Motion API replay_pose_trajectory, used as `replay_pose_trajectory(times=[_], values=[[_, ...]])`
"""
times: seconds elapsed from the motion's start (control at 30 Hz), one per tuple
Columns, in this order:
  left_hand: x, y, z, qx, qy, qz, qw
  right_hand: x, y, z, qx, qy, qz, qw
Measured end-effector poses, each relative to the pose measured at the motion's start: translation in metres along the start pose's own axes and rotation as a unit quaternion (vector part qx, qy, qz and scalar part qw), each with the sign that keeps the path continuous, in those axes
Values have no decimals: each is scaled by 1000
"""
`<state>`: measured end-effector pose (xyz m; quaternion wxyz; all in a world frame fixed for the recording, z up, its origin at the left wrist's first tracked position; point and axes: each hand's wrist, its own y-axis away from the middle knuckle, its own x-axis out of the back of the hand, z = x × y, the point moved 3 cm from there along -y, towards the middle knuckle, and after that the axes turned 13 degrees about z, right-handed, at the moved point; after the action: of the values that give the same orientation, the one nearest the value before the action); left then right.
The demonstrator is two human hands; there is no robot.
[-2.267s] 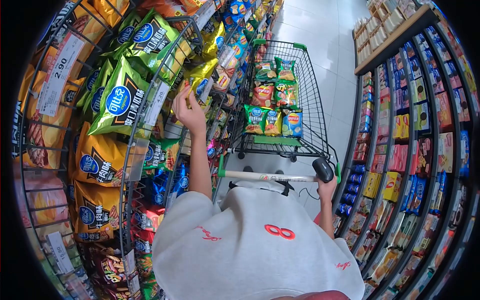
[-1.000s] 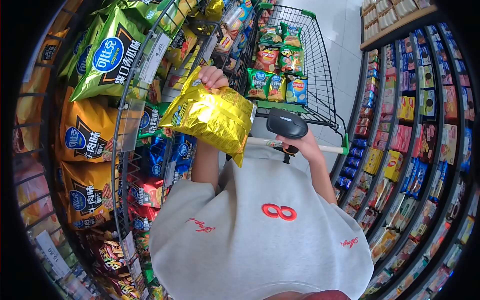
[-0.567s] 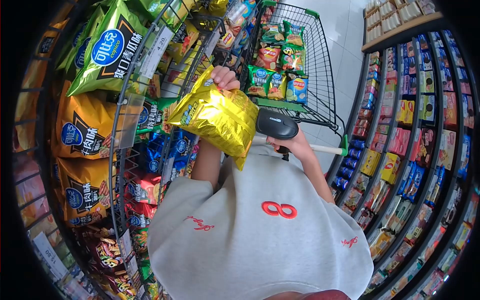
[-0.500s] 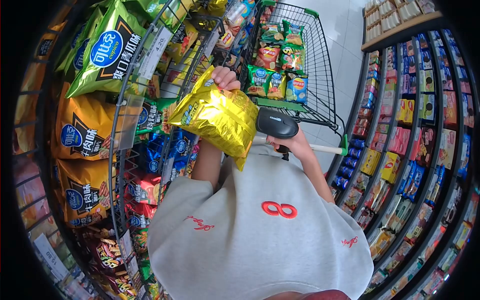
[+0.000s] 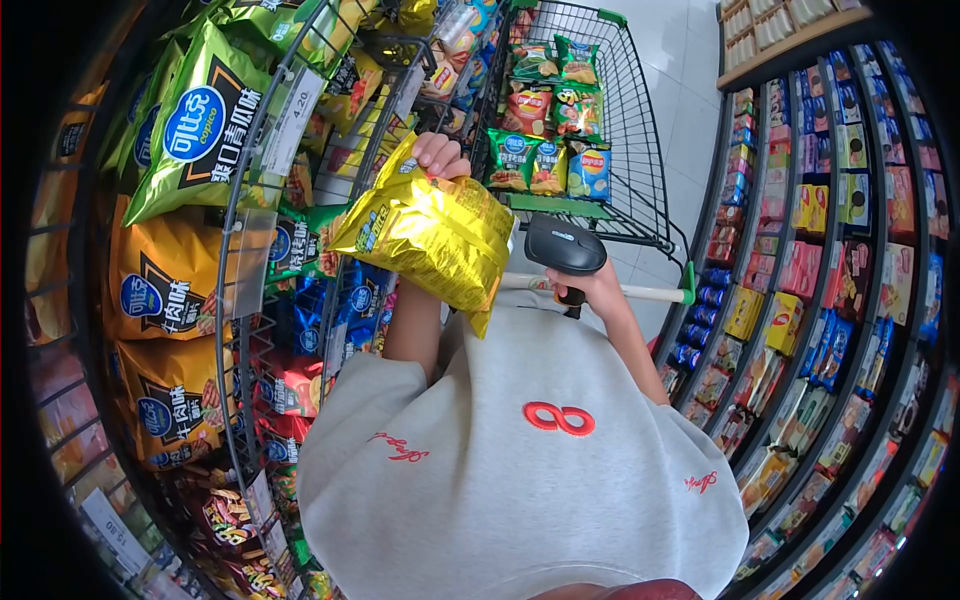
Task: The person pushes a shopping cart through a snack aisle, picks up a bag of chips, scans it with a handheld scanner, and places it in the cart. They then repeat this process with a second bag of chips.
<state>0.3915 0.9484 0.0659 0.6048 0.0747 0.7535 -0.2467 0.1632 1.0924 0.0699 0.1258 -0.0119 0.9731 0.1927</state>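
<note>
My left hand (image 5: 441,156) grips the upper edge of a shiny yellow chip bag (image 5: 430,235), its fingers folded over the top. The bag hangs tilted in front of my chest, its back seam facing up. In my right hand (image 5: 597,293) is a black handheld barcode scanner (image 5: 565,246), with the fingers wrapped around its handle. The scanner's head points left toward the bag's right end, with a small gap between them. Part of the scanner handle is hidden by my fingers.
A wire shopping cart (image 5: 640,150) stands ahead, with several chip bags lying in rows and a white push bar (image 5: 640,293) close to my right forearm. Wire racks of chip bags (image 5: 185,280) crowd the left side. Shelves of boxed snacks (image 5: 800,270) line the right.
The scanner has moved slightly to the right, away from the bag, so a gap now shows between them. The bag stays nearly in place in my left hand.
</note>
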Motion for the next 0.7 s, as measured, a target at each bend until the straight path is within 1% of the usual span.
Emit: replay_pose_trajectory(times=[0.1, 0.17, 0.2, 0.3, 0.33, 0.4, 0.5, 0.53, 0.57, 0.63, 0.7], values=[[0, 1, 2, -10, -32, 11, 999, 5, -1, 4, -8, 7, -3, 1000], [9, 1, 7, -40, -45, 31, 998, 8, -4, 8, -1, 16, 5, 1000], [12, 0, 8, -54, -51, 41, 996, 11, -5, 12, -3, 17, 25, 1000], [17, 3, 12, -124, -119, 112, 979, 29, -6, 25, -2, 34, 93, 995], [15, 2, 11, -140, -135, 117, 974, 40, -7, 29, 3, 49, 118, 992], [23, 9, 14, -161, -230, 232, 931, 63, -8, 42, 28, 80, 171, 982], [22, -2, 10, -163, -334, 407, 834, 97, -4, 58, 9, 33, 278, 960], [21, -5, 7, -159, -361, 464, 793, 106, -2, 62, 4, -13, 306, 952], [32, -10, 10, -158, -369, 451, 797, 114, 2, 67, -16, -41, 344, 938], [60, -27, 16, -154, -384, 424, 805, 129, 8, 74, -17, -55, 384, 922], [75, -42, 13, -171, -411, 418, 792, 136, 11, 83, -3, -80, 401, 912]])
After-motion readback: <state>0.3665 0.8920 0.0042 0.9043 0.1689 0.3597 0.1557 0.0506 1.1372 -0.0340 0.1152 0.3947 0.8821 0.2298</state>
